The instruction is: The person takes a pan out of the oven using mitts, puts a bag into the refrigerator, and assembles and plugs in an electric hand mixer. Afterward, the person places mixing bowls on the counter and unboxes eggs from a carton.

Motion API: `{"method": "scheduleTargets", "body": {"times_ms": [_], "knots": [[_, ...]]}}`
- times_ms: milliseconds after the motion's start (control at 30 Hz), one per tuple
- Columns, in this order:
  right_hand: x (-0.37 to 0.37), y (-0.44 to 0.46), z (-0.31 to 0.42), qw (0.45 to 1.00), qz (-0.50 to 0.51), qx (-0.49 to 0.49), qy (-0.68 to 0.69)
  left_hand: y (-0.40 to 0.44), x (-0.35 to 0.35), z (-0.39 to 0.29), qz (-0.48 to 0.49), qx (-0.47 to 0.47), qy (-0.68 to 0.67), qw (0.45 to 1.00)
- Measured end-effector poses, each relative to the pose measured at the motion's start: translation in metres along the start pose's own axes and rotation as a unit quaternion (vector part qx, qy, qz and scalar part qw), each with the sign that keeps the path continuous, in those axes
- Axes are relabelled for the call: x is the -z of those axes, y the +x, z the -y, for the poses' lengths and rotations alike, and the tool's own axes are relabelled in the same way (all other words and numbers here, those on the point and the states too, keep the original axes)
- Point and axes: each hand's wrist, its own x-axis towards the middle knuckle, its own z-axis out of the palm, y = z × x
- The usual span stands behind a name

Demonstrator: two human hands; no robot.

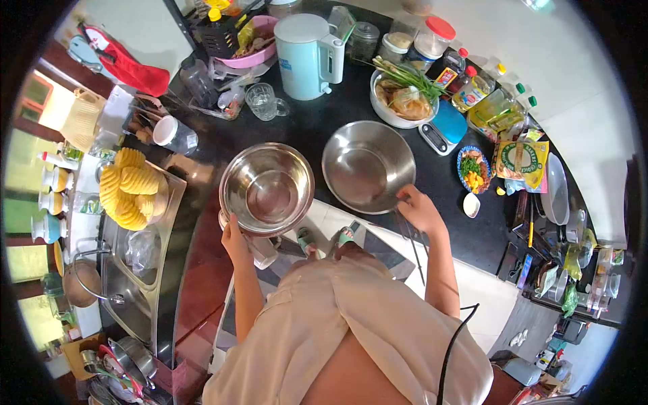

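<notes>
My left hand (235, 241) grips the near rim of a shiny stainless steel bowl (266, 189), held over the counter's front edge. Nothing shows inside the bowl. To its right a wider, deeper steel pot (368, 165) sits on the black counter, its inside bare. My right hand (418, 209) is closed at the pot's near right rim, fingers pinched on it. Thin dark cords hang just below that hand. Bowl and pot stand close together with a narrow gap between them.
Behind are an electric kettle (309, 61), a glass mug (263, 101), a white bowl of food with green onions (401, 108) and a kitchen scale (443, 128). A plate of chopped ingredients (474, 169) lies right. Left are the sink (128, 297) and cut pineapples (128, 189).
</notes>
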Motion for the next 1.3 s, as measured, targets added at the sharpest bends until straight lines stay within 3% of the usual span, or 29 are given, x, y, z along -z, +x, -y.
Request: {"method": "scheduleTargets", "body": {"times_ms": [100,333,400,467,600,700,733,867,900,933,1000,1033,1100,1133,1167,1200,1300], "knots": [[0.02,-0.027,-0.032,0.999,-0.028,-0.024,0.037,-0.003,-0.022,0.009,-0.007,0.006,0.002,1.0],[0.08,-0.063,-0.094,0.992,0.01,-0.1,0.073,-0.018,-0.068,0.022,0.009,-0.013,0.057,0.998],[0.097,-0.074,-0.098,0.975,0.024,-0.118,0.185,-0.025,-0.08,0.025,0.052,0.019,0.062,0.997],[0.109,-0.082,-0.098,0.973,0.018,-0.114,0.201,-0.033,-0.09,0.028,0.039,0.04,0.121,0.991],[0.124,-0.087,-0.072,0.95,0.006,-0.145,0.278,-0.045,-0.086,0.035,0.111,0.026,0.159,0.981],[0.124,-0.072,-0.042,0.869,-0.061,-0.013,0.491,-0.056,-0.075,0.025,0.112,0.032,0.185,0.976],[0.124,-0.062,-0.042,0.863,-0.083,0.03,0.498,-0.061,-0.07,0.021,0.108,-0.005,0.201,0.974],[0.133,-0.022,0.005,0.815,-0.173,0.039,0.551,-0.086,-0.041,-0.012,0.136,-0.105,0.241,0.955],[0.132,-0.01,0.016,0.788,-0.18,0.08,0.583,-0.094,-0.035,-0.028,0.139,-0.114,0.277,0.944],[0.136,0.001,0.016,0.799,-0.157,0.099,0.573,-0.099,-0.027,-0.04,0.133,-0.112,0.279,0.944],[0.136,0.028,0.015,0.733,-0.126,0.154,0.651,-0.106,-0.012,-0.062,0.099,-0.113,0.177,0.973],[0.131,0.039,0.022,0.717,-0.172,0.124,0.664,-0.108,-0.007,-0.078,0.096,-0.115,0.179,0.972],[0.119,0.047,0.056,0.661,-0.247,0.053,0.707,-0.105,0.0,-0.103,0.165,-0.283,0.1,0.939],[0.117,0.052,0.054,0.666,-0.103,0.096,0.733,-0.095,0.018,-0.11,0.206,-0.267,0.048,0.94],[0.109,0.062,0.059,0.649,-0.159,0.06,0.741,-0.081,0.025,-0.115,0.263,-0.276,-0.044,0.923],[0.097,0.068,0.076,0.628,-0.215,0.024,0.748,-0.067,0.025,-0.123,0.32,-0.281,-0.133,0.895],[0.077,0.076,0.103,0.594,-0.153,0.068,0.786,-0.022,0.005,-0.149,0.528,-0.191,-0.355,0.747]]}}
